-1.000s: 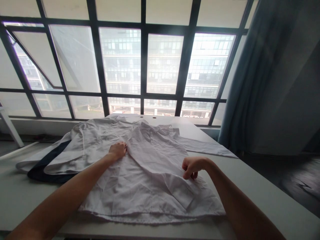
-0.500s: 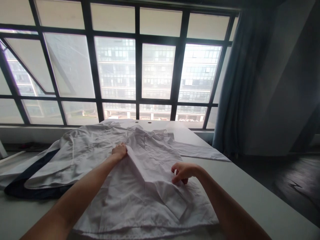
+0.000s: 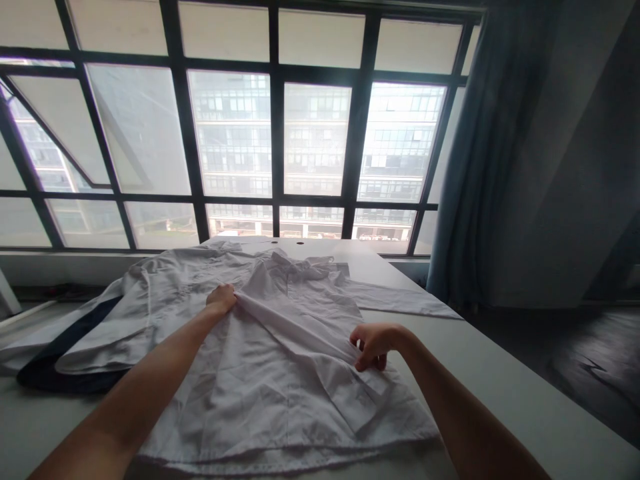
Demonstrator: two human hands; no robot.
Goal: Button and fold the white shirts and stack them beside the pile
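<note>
A white shirt [image 3: 280, 400] with a collar and a button front lies spread on the table, its hem towards me and one long sleeve stretched out to the right. My left hand [image 3: 221, 297] is closed on the shirt's cloth at its left side, pulling up a fold. At the right side, my right hand [image 3: 373, 345] pinches the cloth with curled fingers. A taut ridge of fabric runs slantwise between both hands.
More white garments [image 3: 170, 287] lie heaped to the left, with a dark navy cloth [image 3: 65, 363] partly under them. The white table [image 3: 490, 387] extends towards a large window [image 3: 315, 147]. A blue-grey curtain [image 3: 465, 173] hangs at the right.
My left hand has moved left and slightly up with the cloth. My right hand has shifted a little right. The fold between them is now longer and tauter.
</note>
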